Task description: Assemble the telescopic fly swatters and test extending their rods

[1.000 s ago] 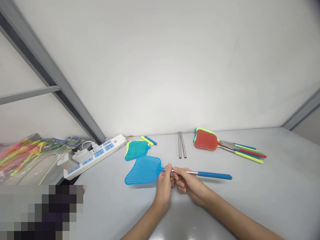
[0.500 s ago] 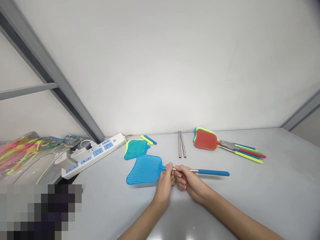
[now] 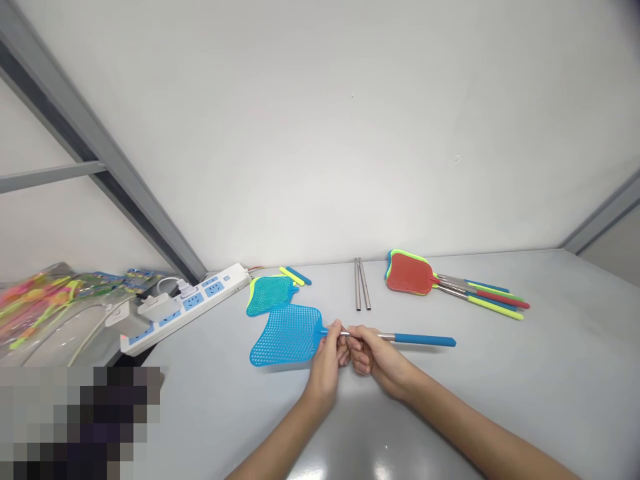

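Centrally, we held one blue swatter (image 3: 290, 333) above the counter (image 3: 500, 400), long axis left to right: left hand (image 3: 325, 369) nearer the mesh (image 3: 280, 343), right hand (image 3: 385, 362) nearer the handle (image 3: 425, 340), both sets of fingers (image 3: 334, 332) pinching the rod (image 3: 387, 337) between.

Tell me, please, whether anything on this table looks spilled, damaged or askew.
Nothing stands out as spilled or damaged. The held blue fly swatter shows no break. The two metal rods lie slightly splayed, hardly odd. A pixelated patch hides the lower left.
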### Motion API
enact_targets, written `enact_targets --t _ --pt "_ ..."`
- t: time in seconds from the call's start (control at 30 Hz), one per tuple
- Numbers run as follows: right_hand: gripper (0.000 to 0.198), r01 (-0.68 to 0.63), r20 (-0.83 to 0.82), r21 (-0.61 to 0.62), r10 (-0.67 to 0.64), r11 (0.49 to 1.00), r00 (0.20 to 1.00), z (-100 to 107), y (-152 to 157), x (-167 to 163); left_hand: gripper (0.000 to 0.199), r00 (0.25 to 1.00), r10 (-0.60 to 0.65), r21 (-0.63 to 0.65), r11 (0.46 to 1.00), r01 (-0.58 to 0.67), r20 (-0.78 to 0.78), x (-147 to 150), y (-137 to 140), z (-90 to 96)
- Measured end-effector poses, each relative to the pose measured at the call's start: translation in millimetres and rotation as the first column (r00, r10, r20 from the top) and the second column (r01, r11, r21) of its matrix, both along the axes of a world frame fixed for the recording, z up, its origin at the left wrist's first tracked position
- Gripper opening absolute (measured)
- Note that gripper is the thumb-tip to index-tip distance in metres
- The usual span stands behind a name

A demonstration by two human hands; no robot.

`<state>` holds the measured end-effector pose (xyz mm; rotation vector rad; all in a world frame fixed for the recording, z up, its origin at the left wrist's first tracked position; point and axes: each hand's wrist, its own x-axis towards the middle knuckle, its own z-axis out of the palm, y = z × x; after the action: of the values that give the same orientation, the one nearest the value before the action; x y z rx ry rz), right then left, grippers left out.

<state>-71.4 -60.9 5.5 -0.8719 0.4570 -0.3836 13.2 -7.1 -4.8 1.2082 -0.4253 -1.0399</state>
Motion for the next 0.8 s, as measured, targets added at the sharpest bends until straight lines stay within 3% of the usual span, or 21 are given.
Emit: enact_targets --t 0.8 --pt "0.03 -0.003 0.018 0.019 0.003 1.0 1.0 -0.4 -1.2 -0.1 0.039 0.998 -0.041 -0.015 0.999 0.041 0.051 0.4 -0.5 -1.6"
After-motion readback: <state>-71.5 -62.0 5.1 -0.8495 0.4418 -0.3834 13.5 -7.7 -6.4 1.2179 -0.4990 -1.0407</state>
